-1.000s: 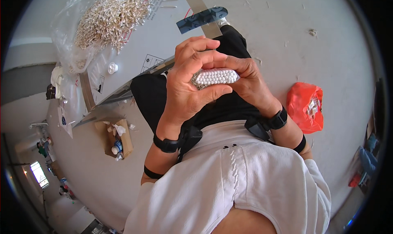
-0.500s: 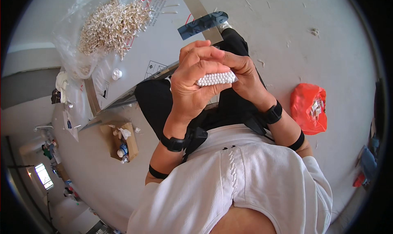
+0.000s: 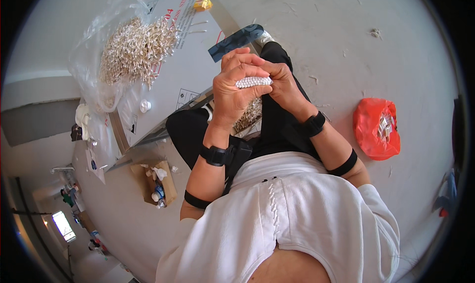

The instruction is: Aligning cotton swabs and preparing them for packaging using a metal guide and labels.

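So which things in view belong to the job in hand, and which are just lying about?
Belonging to the job:
Swab bundle, between the left hand and right hand
Swab heap by the clear plastic bag, likely
Loose swabs below the hands, likely

Apparently lying about:
Cardboard box
Red bag
Dark patterned strip
Small yellow item

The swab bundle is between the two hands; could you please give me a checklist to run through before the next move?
1. Swab bundle supported: ok, between the thumb and fingers of the left hand.
2. Right hand gripping: cannot tell; it is at the bundle's right end, contact partly hidden.
3. Visible white tips packed together: ok, closely side by side.
4. Bundle's far end even: cannot tell, out of sight.
5. Stray swabs gathered: not ok, two lie apart from the pile.
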### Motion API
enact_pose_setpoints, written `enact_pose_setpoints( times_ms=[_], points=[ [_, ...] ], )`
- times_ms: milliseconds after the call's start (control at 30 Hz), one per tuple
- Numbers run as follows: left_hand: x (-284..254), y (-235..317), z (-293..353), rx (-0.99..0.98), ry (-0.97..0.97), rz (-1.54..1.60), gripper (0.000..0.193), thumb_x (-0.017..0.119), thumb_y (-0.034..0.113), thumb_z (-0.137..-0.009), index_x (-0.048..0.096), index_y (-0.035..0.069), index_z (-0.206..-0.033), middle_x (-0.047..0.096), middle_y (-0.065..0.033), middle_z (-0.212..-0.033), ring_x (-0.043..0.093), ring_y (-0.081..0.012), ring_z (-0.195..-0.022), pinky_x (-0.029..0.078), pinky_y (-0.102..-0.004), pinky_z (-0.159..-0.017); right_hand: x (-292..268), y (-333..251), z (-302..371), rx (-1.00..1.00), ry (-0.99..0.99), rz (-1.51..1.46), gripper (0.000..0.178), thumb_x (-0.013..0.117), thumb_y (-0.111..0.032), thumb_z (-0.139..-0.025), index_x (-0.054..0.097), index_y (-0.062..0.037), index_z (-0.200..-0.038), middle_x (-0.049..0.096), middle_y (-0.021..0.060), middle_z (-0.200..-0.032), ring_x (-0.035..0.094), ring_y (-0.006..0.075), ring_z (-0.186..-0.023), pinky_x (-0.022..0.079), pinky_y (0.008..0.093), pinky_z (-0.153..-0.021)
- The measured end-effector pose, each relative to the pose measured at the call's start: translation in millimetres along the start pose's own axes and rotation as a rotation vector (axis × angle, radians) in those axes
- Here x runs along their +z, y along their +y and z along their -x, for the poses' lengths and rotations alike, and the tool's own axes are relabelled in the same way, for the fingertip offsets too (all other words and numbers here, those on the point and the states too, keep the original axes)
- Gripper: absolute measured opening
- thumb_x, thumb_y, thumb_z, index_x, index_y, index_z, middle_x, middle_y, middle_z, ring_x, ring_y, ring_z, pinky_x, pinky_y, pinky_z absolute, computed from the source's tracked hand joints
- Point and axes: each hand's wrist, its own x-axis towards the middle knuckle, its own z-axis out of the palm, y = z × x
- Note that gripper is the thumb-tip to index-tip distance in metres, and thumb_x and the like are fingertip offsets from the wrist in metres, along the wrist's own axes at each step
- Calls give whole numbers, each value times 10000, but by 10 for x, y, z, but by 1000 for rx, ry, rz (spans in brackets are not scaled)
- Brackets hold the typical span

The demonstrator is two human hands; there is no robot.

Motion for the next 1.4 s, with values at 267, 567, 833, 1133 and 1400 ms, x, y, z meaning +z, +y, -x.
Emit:
enact_pose_setpoints(
  times_ms=[267,567,833,1133,1400],
  points=[
    [-10,-123,-78,-46,-24,15,360,820,-14,-585,730,106,-912,668,-14,-1037,552,-226,-1120,427,-364,-1000,-199,-3,33,39,79,10,285,665,56,-823,687,-15,-1098,694,48,-1032,620,102,-952,491,257,-863],
    [16,-164,-94,-49,-11,48,288,815,35,-665,740,116,-931,673,-21,-1009,558,-217,-1105,431,-354,-990,-243,3,34,10,100,28,286,698,27,-814,686,-16,-1097,686,56,-1040,621,112,-965,487,261,-868],
    [2,-260,-43,-157,25,133,288,796,31,-708,720,97,-978,685,-12,-1000,564,-211,-1099,435,-346,-975,-254,-5,51,-7,138,-41,268,710,30,-800,690,4,-1066,682,39,-976,618,102,-917,487,246,-826],
    [-44,-105,-129,94,-104,-423,601,551,-169,-680,649,152,-1179,519,-61,-1340,523,-280,-1173,426,-376,-1006,-372,-3,-5,378,312,-305,207,738,-145,-819,693,1,-958,668,31,-771,604,75,-647,447,208,-559],
    [19,-230,-36,167,-76,-383,397,720,-43,-689,692,85,-1064,663,-63,-1089,586,-270,-1059,476,-366,-931,-299,-141,37,446,362,-413,226,641,-128,-900,658,-23,-1100,666,45,-812,577,71,-661,455,210,-567]
  ],
)
